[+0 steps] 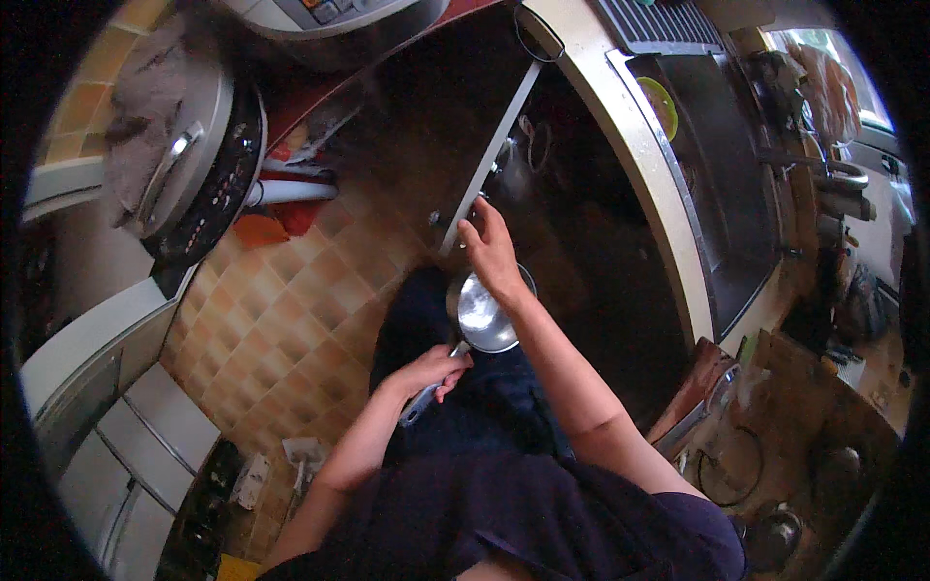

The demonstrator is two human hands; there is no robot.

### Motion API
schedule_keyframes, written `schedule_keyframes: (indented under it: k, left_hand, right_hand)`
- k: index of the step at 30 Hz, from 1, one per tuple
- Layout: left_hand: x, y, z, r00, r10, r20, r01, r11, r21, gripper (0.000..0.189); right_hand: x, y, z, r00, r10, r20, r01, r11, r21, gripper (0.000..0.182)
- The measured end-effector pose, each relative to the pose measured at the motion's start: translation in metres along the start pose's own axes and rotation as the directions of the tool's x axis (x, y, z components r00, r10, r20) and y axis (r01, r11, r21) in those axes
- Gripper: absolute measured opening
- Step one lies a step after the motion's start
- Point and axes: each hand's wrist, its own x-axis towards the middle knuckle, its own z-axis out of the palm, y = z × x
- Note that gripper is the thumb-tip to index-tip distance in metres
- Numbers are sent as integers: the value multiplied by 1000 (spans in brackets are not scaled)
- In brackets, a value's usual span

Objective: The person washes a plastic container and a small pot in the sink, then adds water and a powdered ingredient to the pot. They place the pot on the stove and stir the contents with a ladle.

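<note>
My left hand (pixel 432 372) is closed around the handle of a shiny metal saucepan (pixel 483 319), held low in front of my legs. Above and partly in front of the pan, my right hand (pixel 490 250) touches the end of a pale cabinet door edge (pixel 490 156), thumb and fingers near its rim. Whether the fingers grip it cannot be told. Right of that edge lies the dark inside of a low cupboard, where a few shiny items (pixel 512 156) show dimly.
A light worktop edge (pixel 643 167) curves on the right, with a dark sink (pixel 734 174) holding a yellow-green bowl (pixel 660 107). A large lidded pan (pixel 192 152) stands at the left. Tiled floor (pixel 290 312) lies below; a wooden board (pixel 694 392) is at the lower right.
</note>
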Motion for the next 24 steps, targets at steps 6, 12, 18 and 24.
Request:
schedule_keyframes:
  k: [6, 12, 18, 24]
  left_hand:
    - [2, -8, -26, 999, 41, -25, -42, 999, -10, 16]
    - [13, -1, -31, 997, 68, -32, -67, 998, 14, 15]
    - [22, 4, -31, 995, 54, -80, -62, 993, -97, 17]
    - [42, 5, -12, 993, 79, -86, -97, 970, -225, 22]
  right_hand:
    - [8, 12, 26, 994, -84, -64, 87, 995, 45, 53]
    - [18, -8, 25, 991, -79, 110, 62, 986, 156, 44]
    - [55, -7, -63, 924, -345, -166, 324, 935, -144, 27]
    - [197, 146, -192, 916, -212, -341, -20, 825, -564, 78]
